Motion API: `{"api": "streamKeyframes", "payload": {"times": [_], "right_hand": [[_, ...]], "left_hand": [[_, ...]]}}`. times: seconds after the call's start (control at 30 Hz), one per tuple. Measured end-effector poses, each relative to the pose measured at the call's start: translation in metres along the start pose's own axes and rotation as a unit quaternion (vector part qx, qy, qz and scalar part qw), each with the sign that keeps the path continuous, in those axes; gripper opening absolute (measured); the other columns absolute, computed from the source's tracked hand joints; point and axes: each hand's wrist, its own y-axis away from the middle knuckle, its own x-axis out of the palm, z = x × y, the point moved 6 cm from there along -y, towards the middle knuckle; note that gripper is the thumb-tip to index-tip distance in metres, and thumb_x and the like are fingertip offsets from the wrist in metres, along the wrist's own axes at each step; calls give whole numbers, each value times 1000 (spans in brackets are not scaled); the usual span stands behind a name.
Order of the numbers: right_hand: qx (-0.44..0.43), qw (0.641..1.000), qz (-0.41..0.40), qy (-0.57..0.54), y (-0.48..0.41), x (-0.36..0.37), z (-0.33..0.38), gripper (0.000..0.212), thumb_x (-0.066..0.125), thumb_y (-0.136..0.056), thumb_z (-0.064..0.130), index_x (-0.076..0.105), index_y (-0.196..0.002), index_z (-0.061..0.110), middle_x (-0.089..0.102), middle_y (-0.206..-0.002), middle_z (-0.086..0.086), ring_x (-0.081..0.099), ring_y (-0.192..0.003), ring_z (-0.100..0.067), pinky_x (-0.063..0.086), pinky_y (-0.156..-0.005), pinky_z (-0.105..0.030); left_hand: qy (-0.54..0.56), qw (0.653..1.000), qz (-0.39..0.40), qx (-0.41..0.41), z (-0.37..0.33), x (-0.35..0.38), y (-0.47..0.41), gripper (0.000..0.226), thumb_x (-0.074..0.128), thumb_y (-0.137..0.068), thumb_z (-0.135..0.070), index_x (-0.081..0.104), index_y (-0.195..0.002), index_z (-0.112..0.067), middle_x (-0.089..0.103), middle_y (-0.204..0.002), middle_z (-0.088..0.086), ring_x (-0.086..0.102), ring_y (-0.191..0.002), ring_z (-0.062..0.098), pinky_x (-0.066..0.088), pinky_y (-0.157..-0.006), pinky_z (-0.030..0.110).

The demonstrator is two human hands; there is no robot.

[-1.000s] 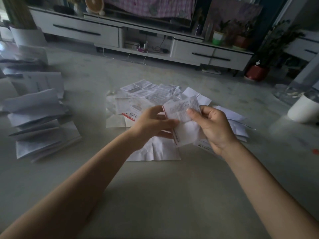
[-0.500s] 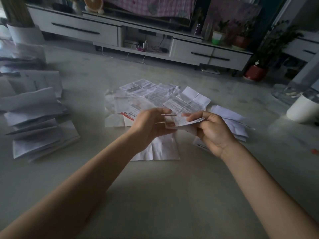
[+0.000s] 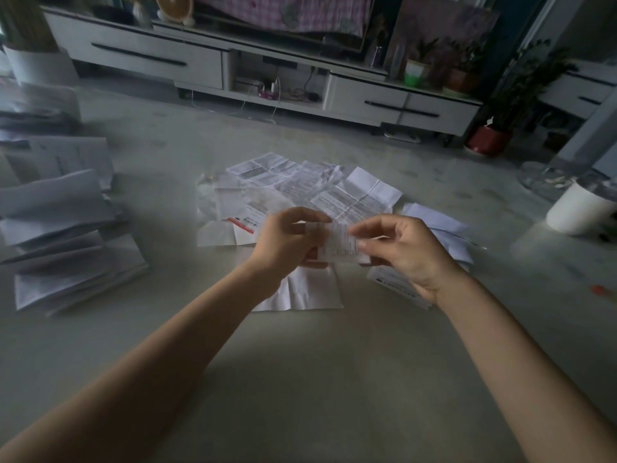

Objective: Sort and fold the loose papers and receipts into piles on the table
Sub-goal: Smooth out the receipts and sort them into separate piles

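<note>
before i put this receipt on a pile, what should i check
1. Grip on the receipt: ok, the left hand and the right hand both pinch it.
2. Fold finished: cannot tell, the paper is blurred.
3. Room on the folded pile at the left: ok, nothing else lies on top.
4. Sorting of the loose papers: not ok, many lie spread out under the hands.
5. Clearance from the white container: ok, it stands far right, apart from the papers.

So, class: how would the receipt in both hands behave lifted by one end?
Probably floppy: the receipt curves between the left hand and right hand. Likely very light: fingertips alone hold it. Creased papers nearby suggest it crumples easily.
</note>
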Motion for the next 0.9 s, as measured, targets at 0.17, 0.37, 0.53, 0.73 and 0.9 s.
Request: {"api": "streamKeyframes", "payload": {"times": [0.17, 0.37, 0.53, 0.73, 0.9], "right_hand": [[-38, 980, -112, 158, 2, -40, 3, 28, 70, -75, -5, 64, -67, 21, 64, -71, 3, 56, -58, -2, 50, -64, -19], [74, 890, -98, 439, 17, -70, -25, 23, 67, -74, 8, 58, -55, 18, 59, -60, 4, 57, -58, -6, 44, -57, -23], [123, 829, -61, 543, 15, -69, -41, 10, 68, -71, 23, 62, -64, 17, 60, -90, -8, 55, -93, -22, 43, -67, -26], [80, 893, -98, 431, 24, -76, -9, 15, 71, -77, 14, 59, -68, 17, 61, -76, 1, 52, -72, -14, 34, -53, -16], [-66, 895, -146, 416, 23, -44, 8, 23, 66, -77, 8, 54, -65, 24, 60, -80, -1, 54, -78, -16, 38, -69, -22]], "left_hand": [[-12, 1000, 12, -9, 1, 1, 0, 21, 44, -91, 8, 59, -93, -7, 66, -79, 10, 67, -57, 15, 56, -56, 29], [-19, 1000, -9, -13, -1, -8, -3, 18, 45, -92, 3, 60, -100, -4, 69, -89, 11, 67, -67, 19, 56, -59, 26], [-3, 999, -33, -12, -5, -16, -6, 17, 49, -90, 2, 61, -88, -10, 68, -85, 7, 66, -66, 17, 56, -60, 25], [7, 996, -84, -7, -12, -36, -14, 20, 48, -90, 1, 62, -86, -13, 70, -85, 4, 67, -71, 15, 55, -61, 22], [15, 991, -132, 6, -18, -53, -18, 21, 48, -89, 3, 61, -83, -13, 68, -81, 3, 66, -67, 12, 55, -63, 22]]}}
